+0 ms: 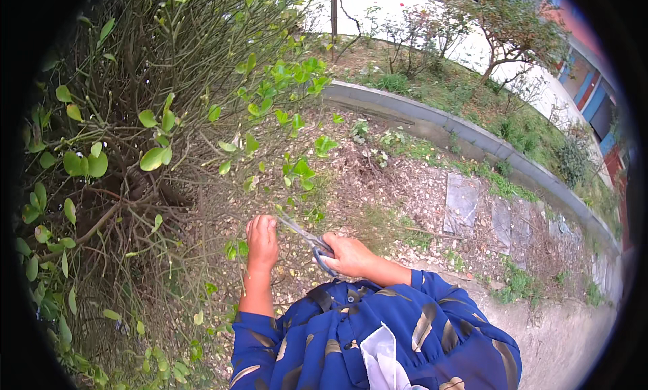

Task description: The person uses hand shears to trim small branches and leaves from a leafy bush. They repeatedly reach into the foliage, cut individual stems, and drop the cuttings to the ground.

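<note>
My right hand grips a pair of scissors by their dark blue handles. Their metal blades point up and left, with the tips just beside my left hand. That hand is raised at the edge of a large shrub, its fingers curled among thin stems. Whether a twig lies inside the curled fingers cannot be made out. The shrub is a dense tangle of bare twigs with scattered round green leaves. A leafy shoot hangs a little beyond the blades.
Dry leaves and twigs cover the ground. Flat grey slabs lie to the right. A low curved concrete kerb borders a planted bed with a small tree. A pale cloth hangs at my shirt front.
</note>
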The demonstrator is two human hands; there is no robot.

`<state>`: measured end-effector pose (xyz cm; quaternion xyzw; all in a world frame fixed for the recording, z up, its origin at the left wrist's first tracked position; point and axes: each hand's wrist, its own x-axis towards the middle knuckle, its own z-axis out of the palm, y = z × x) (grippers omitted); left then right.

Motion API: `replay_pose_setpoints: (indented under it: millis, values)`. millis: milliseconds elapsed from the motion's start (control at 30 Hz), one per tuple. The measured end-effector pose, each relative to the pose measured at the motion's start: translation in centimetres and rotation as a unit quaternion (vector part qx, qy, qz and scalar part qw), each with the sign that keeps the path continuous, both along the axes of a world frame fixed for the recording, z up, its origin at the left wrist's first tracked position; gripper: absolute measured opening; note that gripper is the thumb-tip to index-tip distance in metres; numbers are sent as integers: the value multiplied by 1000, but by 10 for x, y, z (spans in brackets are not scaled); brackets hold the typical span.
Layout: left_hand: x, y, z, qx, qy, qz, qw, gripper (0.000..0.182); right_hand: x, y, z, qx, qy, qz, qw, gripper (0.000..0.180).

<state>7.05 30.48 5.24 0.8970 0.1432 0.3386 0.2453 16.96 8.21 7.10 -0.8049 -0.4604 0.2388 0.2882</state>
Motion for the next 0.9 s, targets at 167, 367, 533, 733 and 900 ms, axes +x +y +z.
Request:
replay_pose_setpoints:
  millis: [167, 367, 533, 733, 900]
  values:
    - [-2, -1, -4, 2, 14, -10, 1000, 10, -13, 5, -6, 30, 53, -22, 998, 36]
    - [-4, 1, -5, 28, 20, -21, 999, 10, -14, 4, -18, 55, 84, -34, 994, 27]
    - [-4, -3, 6, 26, 18, -37, 999, 9, -9, 0, -31, 154, 153, -45, 975, 16]
    - [-16, -9, 31, 34, 23, -15, 999, 28, 12, -38, -24, 188, 285, -104, 934, 32]
    - [-15, -25, 68, 58, -5, 19, 998, 38, 23, -61, 6, 30, 121, -84, 989, 41]
